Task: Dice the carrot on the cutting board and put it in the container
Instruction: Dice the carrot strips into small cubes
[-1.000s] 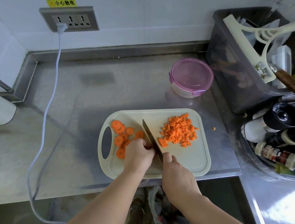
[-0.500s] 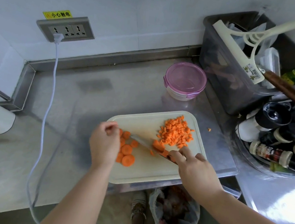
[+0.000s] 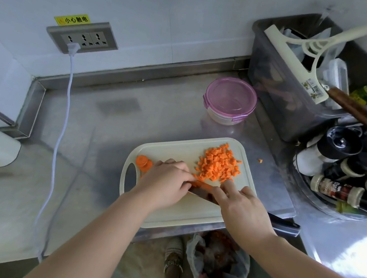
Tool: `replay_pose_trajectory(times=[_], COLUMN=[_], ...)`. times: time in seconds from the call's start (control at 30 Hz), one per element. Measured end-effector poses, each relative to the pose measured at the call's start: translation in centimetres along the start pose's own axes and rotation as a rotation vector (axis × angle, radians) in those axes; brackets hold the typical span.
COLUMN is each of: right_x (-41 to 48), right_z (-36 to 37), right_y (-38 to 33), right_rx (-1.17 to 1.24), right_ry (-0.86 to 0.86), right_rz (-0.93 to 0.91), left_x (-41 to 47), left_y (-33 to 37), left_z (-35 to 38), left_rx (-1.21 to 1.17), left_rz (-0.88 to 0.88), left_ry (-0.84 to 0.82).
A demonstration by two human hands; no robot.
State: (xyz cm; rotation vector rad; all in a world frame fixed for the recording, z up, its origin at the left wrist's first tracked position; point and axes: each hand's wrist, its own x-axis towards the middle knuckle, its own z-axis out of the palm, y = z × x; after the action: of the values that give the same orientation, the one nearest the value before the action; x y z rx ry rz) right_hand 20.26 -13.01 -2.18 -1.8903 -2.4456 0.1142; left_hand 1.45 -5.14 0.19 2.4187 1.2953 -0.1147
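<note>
**Both hands on the knife at the cutting board, carrot partly diced**

The cutting board (image 3: 181,211) is lying at the front edge of the tabletop (image 3: 108,128), toward its right end. The diced carrot (image 3: 217,165) is sitting in a pile at the board's far right corner. A few carrot slices (image 3: 144,162) are lying stacked by the handle hole at the board's left end.

The knife (image 3: 202,193) is lying across the board between the hands, its dark handle sticking out past the right wrist. The right hand (image 3: 242,208) is resting on the blade, fingers straight and close together, index tip touching the pile. The left hand (image 3: 164,183) is bending over orange pieces at the blade, fingers pressed together; cannot tell if they are pinching anything.

The container (image 3: 230,100), pink lid on, is standing toward the back edge, well apart from the board. One stray carrot bit (image 3: 260,160) is lying on the tabletop just right of the board.
</note>
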Motion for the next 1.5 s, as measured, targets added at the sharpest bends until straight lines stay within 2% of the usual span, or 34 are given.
replay_pose_trajectory(times=[0.23, 0.4, 0.53, 0.77, 0.9, 0.97, 1.0, 1.1, 1.17, 1.23, 1.4, 1.5], right_x=[0.2, 0.2, 0.2, 0.2, 0.3, 0.6, 0.6, 1.0, 1.3, 1.6, 1.5, 1.4], right_z=[0.3, -0.3, -1.0, -0.8, -0.9, -0.4, -0.2, -0.1, -0.5, -0.7, -1.0, -0.9], right_y=[0.1, -0.1, -0.3, 0.1, -0.2, 0.0, 0.0, 0.3, 0.4, 0.5, 0.3, 0.1], right_rx=[0.000, 0.001, -0.007, 0.015, 0.049, 0.080, 0.121, 0.421, 0.610, 0.688, 0.738, 0.792], right_ry=[-0.031, -0.052, -0.172, -0.120, -0.211, -0.222, -0.226, -0.237, -0.253, -0.274, -0.355, -0.397], right_rz=[-0.002, 0.010, 0.029, 0.027, 0.019, 0.023, 0.053, 0.188, 0.240, 0.276, 0.313, 0.354], left_x=[-0.8, -0.6, -0.1, 0.1, -0.1, -0.2, -0.2, -0.5, -0.8, -1.0, -0.6, -0.2], left_y=[-0.2, -0.3, -0.2, -0.7, -0.8, -0.9, -1.0, -1.2, -1.1, -1.1, -0.3, -0.1], left_z=[0.3, 0.3, 0.0, -0.4, -0.4, -0.5, -0.6, -0.8, -0.6, 0.3, 3.1, 3.8], left_rx=[0.047, 0.011, -0.035, -0.129, -0.135, -0.120, -0.138, -0.272, -0.319, -0.350, -0.272, -0.230], left_rz=[0.035, -0.005, -0.022, 0.008, 0.031, 0.054, 0.066, 0.005, -0.063, -0.089, -0.099, -0.087], left_ry=[0.028, -0.004, -0.029, -0.044, -0.025, 0.056, 0.155, 0.495, 0.565, 0.514, 0.211, 0.129])
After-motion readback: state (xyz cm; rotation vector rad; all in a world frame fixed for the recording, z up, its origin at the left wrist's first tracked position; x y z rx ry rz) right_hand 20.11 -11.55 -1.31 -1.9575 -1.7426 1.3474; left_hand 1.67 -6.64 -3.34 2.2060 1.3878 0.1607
